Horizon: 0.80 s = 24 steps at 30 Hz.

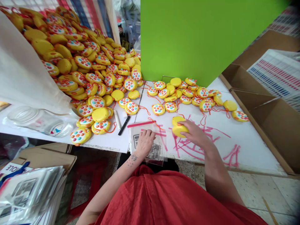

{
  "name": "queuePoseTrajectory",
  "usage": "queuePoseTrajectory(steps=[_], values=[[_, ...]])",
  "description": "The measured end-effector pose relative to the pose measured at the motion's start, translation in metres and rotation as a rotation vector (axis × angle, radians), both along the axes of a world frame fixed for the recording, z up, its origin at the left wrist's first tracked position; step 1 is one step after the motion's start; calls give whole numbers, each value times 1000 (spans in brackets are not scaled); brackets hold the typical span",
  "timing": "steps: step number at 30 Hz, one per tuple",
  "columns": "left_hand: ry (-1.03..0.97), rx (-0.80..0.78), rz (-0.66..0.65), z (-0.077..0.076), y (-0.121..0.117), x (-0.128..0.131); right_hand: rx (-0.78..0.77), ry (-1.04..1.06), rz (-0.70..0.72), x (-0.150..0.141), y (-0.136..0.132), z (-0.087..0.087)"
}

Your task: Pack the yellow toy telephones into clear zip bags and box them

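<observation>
My left hand [145,142] lies over a clear plastic zip bag [134,130] with a red strip and a black-printed panel. Its fingers are bent and close together, holding the bag at the table's front edge; the fingertips' undersides are hidden. To the right, my right hand [193,132] is closed around two yellow pop-button toys [180,130], plain backs showing, just above the table. Behind it spreads a row of similar toys [170,106] with coloured buttons and orange loop cords. At the left rises a large heap of them [100,114].
A black marker [124,125] and a white pen [117,120] lie left of the bag. A clear jar [38,121] rests on its side. A green panel [182,37] stands behind; a cardboard box [267,125] flanks the right. Packed bags [30,190] are stacked lower left.
</observation>
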<state>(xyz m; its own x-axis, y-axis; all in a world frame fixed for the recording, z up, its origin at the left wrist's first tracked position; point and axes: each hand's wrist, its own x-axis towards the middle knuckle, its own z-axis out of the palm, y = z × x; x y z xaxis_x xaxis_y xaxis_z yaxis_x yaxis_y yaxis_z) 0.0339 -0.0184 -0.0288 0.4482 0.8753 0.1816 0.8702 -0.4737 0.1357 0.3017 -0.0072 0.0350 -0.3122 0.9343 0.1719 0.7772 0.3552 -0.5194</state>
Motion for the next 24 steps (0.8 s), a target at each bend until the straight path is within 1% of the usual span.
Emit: queuePoseTrajectory(steps=[2, 4, 5, 7, 9, 12, 14, 16, 18, 20, 21, 22, 24], values=[[-5, -5, -3, 1, 1, -1, 107, 61, -153, 15, -3, 8], [6, -18, -7, 3, 4, -2, 173, 231, -314, 20, -5, 11], [14, -24, -10, 4, 5, -1, 182, 334, -372, 18, -5, 10], [31, -34, -14, 6, 7, 0, 160, 515, -410, 9, -4, 7], [35, -39, -19, 6, 8, 2, 112, 626, -372, -4, -3, 2], [15, -24, -40, 3, 6, 2, 21, 687, -269, -18, -2, -3], [-29, 2, -70, -1, 3, 1, -38, 683, -201, -22, -3, -3], [-115, 15, -90, -6, 1, -2, -107, 648, -121, -22, -6, 0], [-224, 17, -80, -10, 0, -5, -210, 614, -7, -22, -9, 3], [-293, 30, -69, -11, 0, -6, -305, 638, 95, -26, -11, 5], [-294, 40, -78, -11, -1, -7, -325, 683, 110, -29, -10, 3], [-273, 50, -101, -10, -1, -6, -315, 744, 89, -33, -8, 1], [-202, 66, -163, -7, -2, -6, -242, 857, -17, -44, 0, -9]])
